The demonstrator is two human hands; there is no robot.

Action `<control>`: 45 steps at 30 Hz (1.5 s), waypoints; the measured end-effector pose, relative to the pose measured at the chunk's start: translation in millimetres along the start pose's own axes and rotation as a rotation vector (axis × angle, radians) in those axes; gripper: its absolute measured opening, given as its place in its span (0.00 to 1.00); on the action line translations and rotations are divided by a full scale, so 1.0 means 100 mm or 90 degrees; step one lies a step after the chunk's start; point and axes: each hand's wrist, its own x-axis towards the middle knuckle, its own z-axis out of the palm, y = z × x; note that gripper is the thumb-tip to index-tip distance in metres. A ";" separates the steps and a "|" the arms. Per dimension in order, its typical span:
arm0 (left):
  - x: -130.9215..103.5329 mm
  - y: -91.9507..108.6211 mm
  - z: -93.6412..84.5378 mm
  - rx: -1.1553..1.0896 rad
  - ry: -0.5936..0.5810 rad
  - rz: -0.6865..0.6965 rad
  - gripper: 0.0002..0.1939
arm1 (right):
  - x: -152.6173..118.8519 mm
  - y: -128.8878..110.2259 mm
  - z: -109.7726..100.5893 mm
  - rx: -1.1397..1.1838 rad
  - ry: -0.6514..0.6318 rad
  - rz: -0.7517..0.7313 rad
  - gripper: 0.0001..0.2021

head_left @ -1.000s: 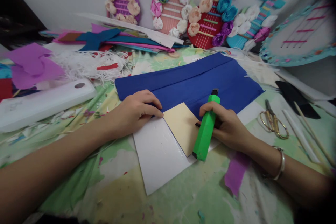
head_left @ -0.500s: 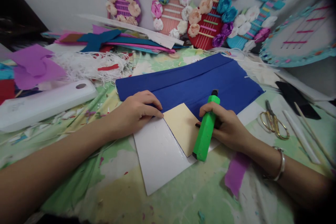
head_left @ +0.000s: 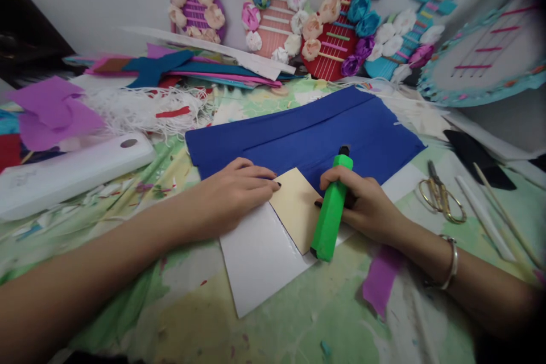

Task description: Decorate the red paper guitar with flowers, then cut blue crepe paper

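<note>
My right hand [head_left: 362,199] is closed around a thick green utility knife [head_left: 330,210] with a black tip, which points away from me over the blue sheet. I cannot make out any blade. Beneath the knife lies a pale yellow square of card [head_left: 294,207], partly covered by it. The square rests on a white board [head_left: 264,264] and reaches the edge of a dark blue paper sheet [head_left: 298,136]. My left hand [head_left: 236,196] lies flat on the board, fingers stretched out, with the fingertips at the square's left corner.
Gold-handled scissors [head_left: 441,190], a white stick [head_left: 484,219] and a purple scrap [head_left: 381,281] lie at the right. A white glue-gun-like or long plastic piece [head_left: 77,176] and tangled white string [head_left: 145,108] are at the left. Decorated paper guitars [head_left: 335,40] lean on the wall.
My left hand has slid slightly right, its fingers now stretched out at the yellow square's corner. My right hand still holds the knife in nearly the same place; the view has shifted slightly.
</note>
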 end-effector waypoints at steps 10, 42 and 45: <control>0.21 0.23 0.04 0.101 -0.089 -0.022 0.16 | 0.03 0.01 -0.01 0.064 -0.012 0.030 0.13; 0.47 0.65 0.20 0.117 -0.121 -0.139 0.29 | 0.01 -0.05 -0.11 0.566 0.110 0.111 0.11; 0.45 0.65 0.20 0.106 -0.120 -0.137 0.29 | 0.02 -0.01 -0.10 0.561 0.124 0.099 0.10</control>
